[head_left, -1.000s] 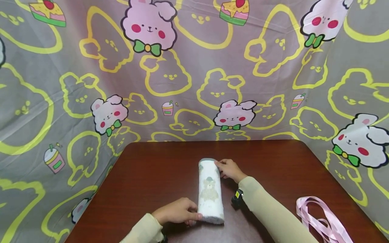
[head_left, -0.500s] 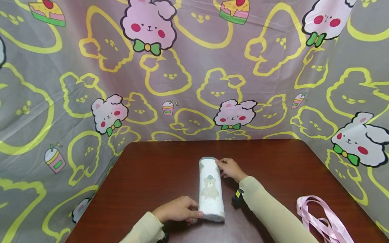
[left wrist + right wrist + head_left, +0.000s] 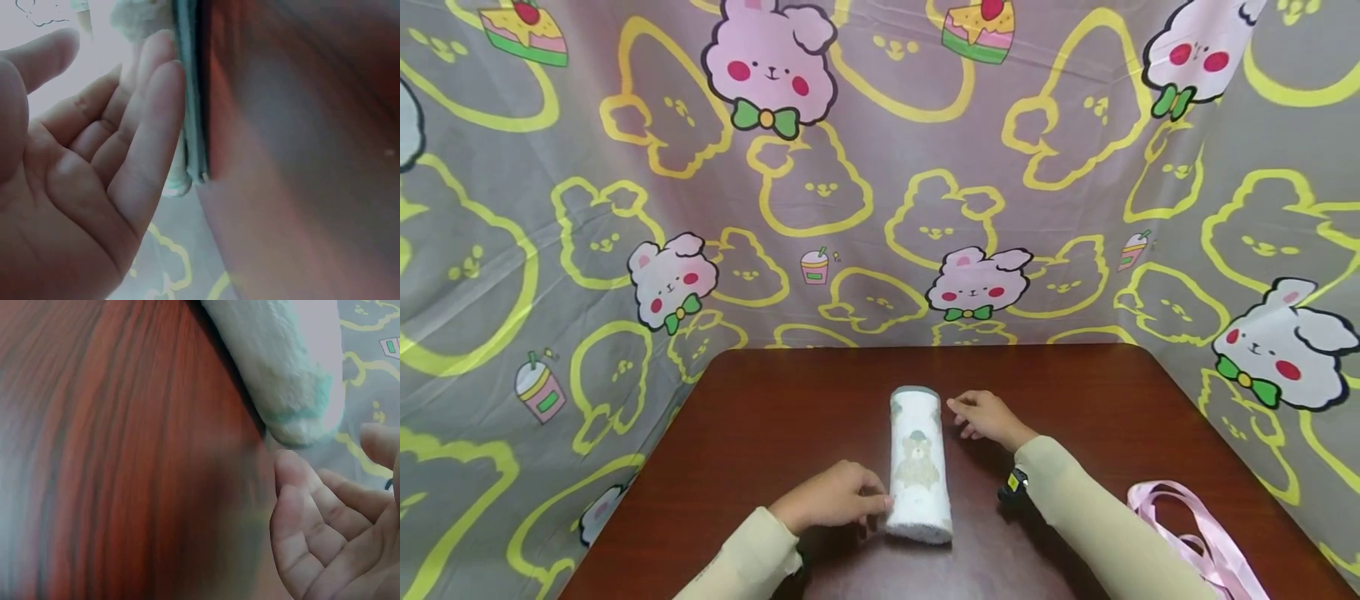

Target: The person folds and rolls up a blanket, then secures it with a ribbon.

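Observation:
A rolled white towel [image 3: 917, 492] with a bear print and a grey-green edge lies lengthwise on the table in the head view. By its near left end is my left hand [image 3: 835, 497], with thumb and fingers apart. The left wrist view shows those fingers [image 3: 156, 112] loosely bent alongside the towel's greenish edge [image 3: 191, 94]. My right hand [image 3: 988, 419] is just right of the roll's far end, a small gap between them. In the right wrist view its relaxed fingers [image 3: 294, 512] hold nothing, below the fluffy towel end [image 3: 275, 381].
A loosely looped pink ribbon [image 3: 1213, 542] lies at the right side of the dark red-brown table [image 3: 775, 417]. A grey cloth [image 3: 865, 233] printed with rabbits and yellow outlines hangs around the back and sides.
My right hand has let go of the towel's far end and moved right. My left hand has loosened from the near end and shifted slightly away from me. The roll has barely moved.

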Demonstrator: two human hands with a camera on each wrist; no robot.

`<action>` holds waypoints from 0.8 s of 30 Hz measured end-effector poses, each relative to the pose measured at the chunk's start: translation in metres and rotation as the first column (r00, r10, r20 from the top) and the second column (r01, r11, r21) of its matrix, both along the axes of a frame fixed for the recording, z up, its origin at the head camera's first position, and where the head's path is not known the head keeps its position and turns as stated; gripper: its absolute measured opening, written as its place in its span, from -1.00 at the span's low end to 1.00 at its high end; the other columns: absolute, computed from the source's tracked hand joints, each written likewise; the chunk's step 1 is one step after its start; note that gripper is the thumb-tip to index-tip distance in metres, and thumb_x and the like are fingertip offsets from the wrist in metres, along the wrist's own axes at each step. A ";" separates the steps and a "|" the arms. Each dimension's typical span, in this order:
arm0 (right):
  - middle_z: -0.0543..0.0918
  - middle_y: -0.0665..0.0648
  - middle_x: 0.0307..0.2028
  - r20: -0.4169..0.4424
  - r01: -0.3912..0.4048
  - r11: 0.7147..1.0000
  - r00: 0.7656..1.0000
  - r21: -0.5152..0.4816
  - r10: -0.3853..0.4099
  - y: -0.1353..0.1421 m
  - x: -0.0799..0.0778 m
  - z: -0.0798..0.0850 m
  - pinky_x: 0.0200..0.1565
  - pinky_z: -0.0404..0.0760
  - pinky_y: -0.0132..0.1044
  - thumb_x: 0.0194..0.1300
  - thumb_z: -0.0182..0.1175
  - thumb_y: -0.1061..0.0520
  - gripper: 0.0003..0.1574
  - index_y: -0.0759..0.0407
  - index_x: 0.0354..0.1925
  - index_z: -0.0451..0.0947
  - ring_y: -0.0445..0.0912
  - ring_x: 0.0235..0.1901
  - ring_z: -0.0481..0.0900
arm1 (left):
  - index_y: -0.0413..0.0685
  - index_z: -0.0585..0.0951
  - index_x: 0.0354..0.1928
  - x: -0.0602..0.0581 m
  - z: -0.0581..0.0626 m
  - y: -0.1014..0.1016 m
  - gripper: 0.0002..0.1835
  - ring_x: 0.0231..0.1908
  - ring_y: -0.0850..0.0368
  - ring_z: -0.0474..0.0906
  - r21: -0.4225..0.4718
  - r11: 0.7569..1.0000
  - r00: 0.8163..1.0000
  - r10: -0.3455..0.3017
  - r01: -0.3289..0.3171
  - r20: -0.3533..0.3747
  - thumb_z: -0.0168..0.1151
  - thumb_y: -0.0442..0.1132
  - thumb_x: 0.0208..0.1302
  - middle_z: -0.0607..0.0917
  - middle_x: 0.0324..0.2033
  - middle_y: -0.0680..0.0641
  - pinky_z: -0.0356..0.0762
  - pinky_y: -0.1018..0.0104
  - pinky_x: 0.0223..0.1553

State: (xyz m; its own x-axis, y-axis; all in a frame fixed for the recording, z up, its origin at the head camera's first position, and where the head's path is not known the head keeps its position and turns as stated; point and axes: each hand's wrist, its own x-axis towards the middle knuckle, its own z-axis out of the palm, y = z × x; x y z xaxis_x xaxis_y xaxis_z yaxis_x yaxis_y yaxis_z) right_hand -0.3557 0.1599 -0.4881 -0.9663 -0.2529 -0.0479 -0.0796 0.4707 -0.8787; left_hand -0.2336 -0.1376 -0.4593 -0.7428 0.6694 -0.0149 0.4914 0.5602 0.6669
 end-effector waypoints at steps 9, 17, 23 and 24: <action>0.65 0.21 -0.32 -0.059 -0.073 0.983 0.995 0.166 0.084 0.045 0.010 0.024 -0.39 0.61 -0.21 0.40 0.19 0.01 -0.61 0.32 -0.03 0.57 -0.04 -0.47 0.64 | 0.13 0.68 -0.34 -0.012 0.026 0.029 -0.83 -0.57 0.39 0.52 -0.036 0.998 0.993 -0.045 0.042 -0.105 0.21 -0.03 0.36 0.63 -0.54 0.22 0.49 0.44 -0.48; 0.67 0.21 -0.28 -0.060 -0.132 0.951 0.986 0.281 0.155 0.094 0.031 0.041 -0.34 0.62 -0.16 0.41 0.16 -0.02 -0.56 0.32 0.02 0.56 -0.03 -0.41 0.63 | 0.10 0.69 -0.25 -0.023 0.032 0.078 -0.83 -0.44 0.47 0.51 -0.165 0.967 0.964 -0.217 0.192 -0.150 0.20 -0.03 0.38 0.61 -0.44 0.30 0.47 0.52 -0.40; 0.57 0.15 -0.50 -0.072 -0.141 0.910 0.981 0.390 0.182 0.126 0.046 0.059 -0.44 0.52 -0.19 0.41 0.16 -0.04 -0.59 0.30 -0.07 0.60 -0.04 -0.49 0.51 | 0.09 0.70 -0.21 -0.023 0.041 0.119 -0.80 -0.43 0.50 0.49 -0.281 0.917 0.920 -0.341 0.282 -0.192 0.19 -0.01 0.39 0.62 -0.40 0.30 0.43 0.56 -0.37; 0.55 0.15 -0.53 -0.077 -0.137 0.904 0.980 0.405 0.183 0.129 0.047 0.063 -0.45 0.49 -0.18 0.40 0.16 -0.04 -0.60 0.29 -0.09 0.60 -0.03 -0.51 0.49 | 0.09 0.70 -0.20 -0.022 0.042 0.126 -0.80 -0.42 0.50 0.48 -0.297 0.909 0.912 -0.358 0.292 -0.199 0.18 0.00 0.39 0.62 -0.39 0.29 0.43 0.56 -0.36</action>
